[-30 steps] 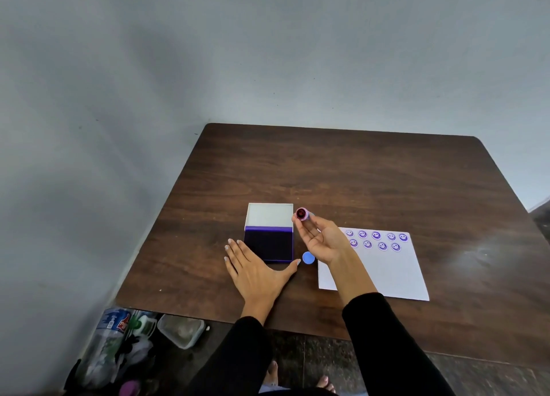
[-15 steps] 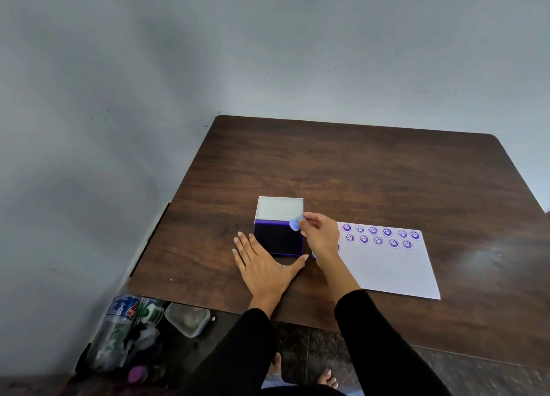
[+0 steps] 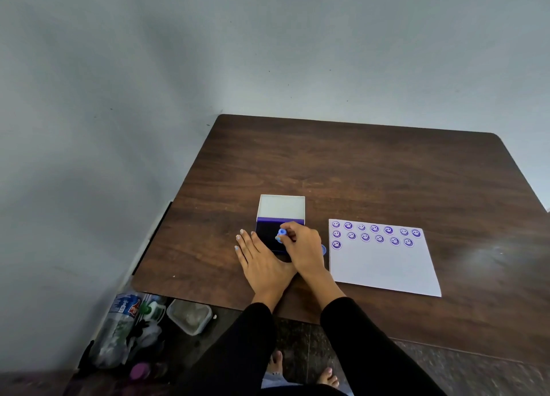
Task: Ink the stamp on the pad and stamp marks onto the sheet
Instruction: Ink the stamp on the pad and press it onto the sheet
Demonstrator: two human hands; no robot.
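Soft, even daylight fills the scene, dim toward the grey-blue painted wall point(image 3: 148, 98), which shades darker at the left. A pale sheen of glare spreads across the right side of the dark brown wooden table point(image 3: 491, 255). Shadows are faint; only a thin one edges the white rectangular paper sheet point(image 3: 384, 270). Wide-angle distortion bows the table's edges, and the lower corners smear into blur around the clear plastic bottles point(image 3: 125, 321) on the floor.

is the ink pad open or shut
Open. The ink pad shows its dark inked face, with the white lid folded back behind it, and the right hand holds the stamp on it.
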